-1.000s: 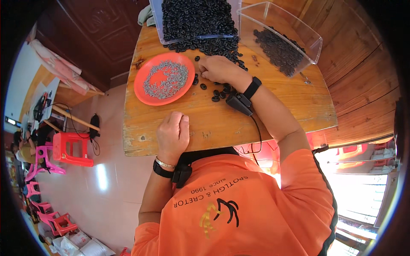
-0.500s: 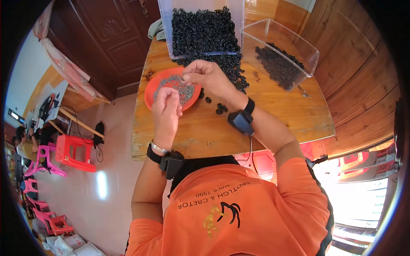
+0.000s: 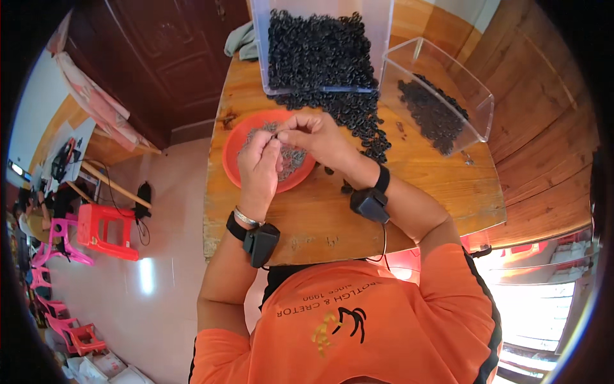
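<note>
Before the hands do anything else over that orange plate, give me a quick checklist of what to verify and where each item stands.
1. Both hands meet above the plate: ok. The left hand and right hand touch fingertip to fingertip over the orange plate.
2. A small part is pinched between the fingertips: cannot tell, too small to make out.
3. Plate holds grey pieces: ok.
4. Black rings within reach: ok. The loose pile of black rings spills from the tall clear bin beside the right hand.
5. Second clear bin sits apart from the hands: ok.
6. Wrist devices in place: ok.
</note>
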`<state>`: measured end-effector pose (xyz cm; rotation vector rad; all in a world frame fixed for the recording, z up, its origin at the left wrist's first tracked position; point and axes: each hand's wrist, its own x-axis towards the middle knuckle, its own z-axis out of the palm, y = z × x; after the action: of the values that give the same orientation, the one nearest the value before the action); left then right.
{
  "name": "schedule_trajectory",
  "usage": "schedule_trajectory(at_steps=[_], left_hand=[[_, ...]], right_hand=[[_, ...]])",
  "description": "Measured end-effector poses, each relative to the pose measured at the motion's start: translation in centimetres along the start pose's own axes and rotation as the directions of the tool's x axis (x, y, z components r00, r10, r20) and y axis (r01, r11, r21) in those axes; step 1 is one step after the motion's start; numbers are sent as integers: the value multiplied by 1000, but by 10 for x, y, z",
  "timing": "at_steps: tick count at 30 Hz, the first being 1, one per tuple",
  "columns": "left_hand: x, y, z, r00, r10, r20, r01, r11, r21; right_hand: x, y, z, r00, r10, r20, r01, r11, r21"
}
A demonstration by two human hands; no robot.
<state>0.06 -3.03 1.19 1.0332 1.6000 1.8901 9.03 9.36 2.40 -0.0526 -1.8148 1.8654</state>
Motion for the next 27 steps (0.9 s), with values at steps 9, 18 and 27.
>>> schedule_trajectory(at_steps=[9,18,27], left_hand=[[11,8,-21,971,-120,-206,86,982,-165],[11,-2,-21,981,-134,-141,101,970,-222],[12,-1,-20,986,-146,-85,126,970,-209]], right_hand=[[0,8,-9,949,-21,314,286,469,-836],[-3,27,9,933,6,359,338,323,-884],[10,27,-12,971,224,82,-179,911,-371]])
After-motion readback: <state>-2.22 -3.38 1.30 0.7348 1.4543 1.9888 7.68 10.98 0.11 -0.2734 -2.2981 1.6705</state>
